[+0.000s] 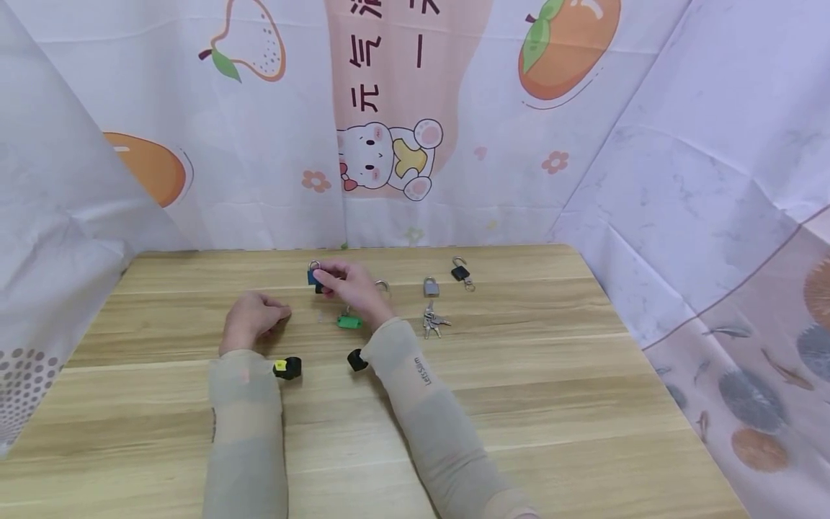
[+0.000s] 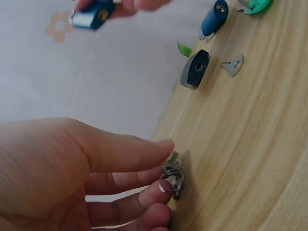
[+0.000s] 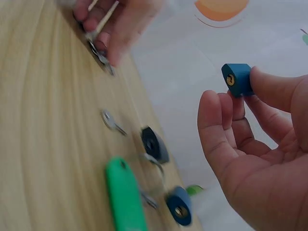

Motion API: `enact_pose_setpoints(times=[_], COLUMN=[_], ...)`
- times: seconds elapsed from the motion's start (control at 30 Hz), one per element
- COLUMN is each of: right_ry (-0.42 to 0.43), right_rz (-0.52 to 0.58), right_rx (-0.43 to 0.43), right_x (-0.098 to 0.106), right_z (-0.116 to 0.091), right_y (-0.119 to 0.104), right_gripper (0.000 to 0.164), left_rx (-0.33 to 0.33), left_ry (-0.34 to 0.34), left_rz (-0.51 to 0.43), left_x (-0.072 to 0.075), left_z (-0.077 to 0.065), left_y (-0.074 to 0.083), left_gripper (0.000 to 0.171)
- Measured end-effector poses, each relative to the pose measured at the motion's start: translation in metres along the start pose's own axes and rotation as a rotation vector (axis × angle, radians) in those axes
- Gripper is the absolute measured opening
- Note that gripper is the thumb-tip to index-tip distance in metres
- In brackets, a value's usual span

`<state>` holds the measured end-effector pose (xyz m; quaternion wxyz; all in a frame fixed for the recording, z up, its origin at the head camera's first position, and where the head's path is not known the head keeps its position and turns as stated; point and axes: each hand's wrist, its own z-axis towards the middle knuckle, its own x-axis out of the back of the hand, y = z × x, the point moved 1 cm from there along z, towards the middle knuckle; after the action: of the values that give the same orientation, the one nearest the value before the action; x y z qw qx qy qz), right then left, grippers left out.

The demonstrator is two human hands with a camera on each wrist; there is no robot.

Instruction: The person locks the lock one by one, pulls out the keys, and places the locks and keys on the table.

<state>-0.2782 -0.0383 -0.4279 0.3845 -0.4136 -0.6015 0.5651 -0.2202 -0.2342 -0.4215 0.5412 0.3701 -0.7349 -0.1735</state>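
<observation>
My right hand (image 1: pixel 353 292) pinches a blue padlock (image 3: pixel 237 79) between thumb and fingers, raised off the table. Its brass keyhole faces the right wrist camera, while the shackle shows on top in the head view. Low at the tabletop, my left hand (image 2: pixel 110 178) holds a small bunch of keys (image 2: pixel 172 171) on a ring, partly hidden by the fingers. Between the hands, a black padlock (image 2: pixel 196 70) stands near a single loose key (image 2: pixel 234 65). A second blue padlock (image 2: pixel 214 19) is beside them, close to a green key tag (image 1: pixel 349 321).
Right of my right hand stand a grey padlock (image 1: pixel 431 289) and a bunch of keys (image 1: pixel 433 321). Farther right lies a black padlock (image 1: pixel 460 273) with its shackle open and a key ring beside it. A printed curtain (image 1: pixel 259 173) hangs behind the wooden table (image 1: pixel 545 404).
</observation>
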Motion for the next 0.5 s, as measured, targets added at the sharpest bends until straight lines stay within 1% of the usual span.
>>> enact_pose_setpoints(times=[0.07, 0.1, 0.2, 0.27, 0.3, 0.33, 0.4, 0.5], right_ry=[0.0, 0.001, -0.006, -0.01, -0.009, -0.009, -0.01, -0.01], right_rz=[0.016, 0.021, 0.034, 0.023, 0.015, 0.009, -0.007, -0.023], right_rx=[-0.011, -0.013, -0.025, -0.027, -0.028, -0.032, -0.032, -0.027], right_x=[-0.006, -0.008, -0.013, -0.015, -0.015, -0.016, -0.017, -0.019], right_z=[0.003, 0.004, 0.006, 0.006, 0.006, 0.006, 0.007, 0.009], right_y=[0.003, 0.005, 0.009, 0.01, 0.01, 0.01, 0.011, 0.013], right_gripper=[0.028, 0.027, 0.026, 0.027, 0.027, 0.028, 0.03, 0.03], left_rx=[-0.027, -0.058, -0.188, -0.278, -0.311, -0.336, -0.364, -0.374], left_ry=[0.009, 0.015, 0.052, 0.067, 0.072, 0.074, 0.068, 0.061], left_rz=[-0.013, -0.021, -0.068, -0.119, -0.138, -0.159, -0.196, -0.216], left_x=[0.001, 0.002, 0.004, 0.005, 0.006, 0.006, 0.007, 0.008], left_z=[-0.002, -0.002, -0.003, -0.004, -0.004, -0.004, -0.004, -0.003], left_y=[0.002, 0.004, 0.009, 0.013, 0.015, 0.016, 0.018, 0.017], left_gripper=[0.037, 0.038, 0.04, 0.04, 0.039, 0.038, 0.036, 0.034])
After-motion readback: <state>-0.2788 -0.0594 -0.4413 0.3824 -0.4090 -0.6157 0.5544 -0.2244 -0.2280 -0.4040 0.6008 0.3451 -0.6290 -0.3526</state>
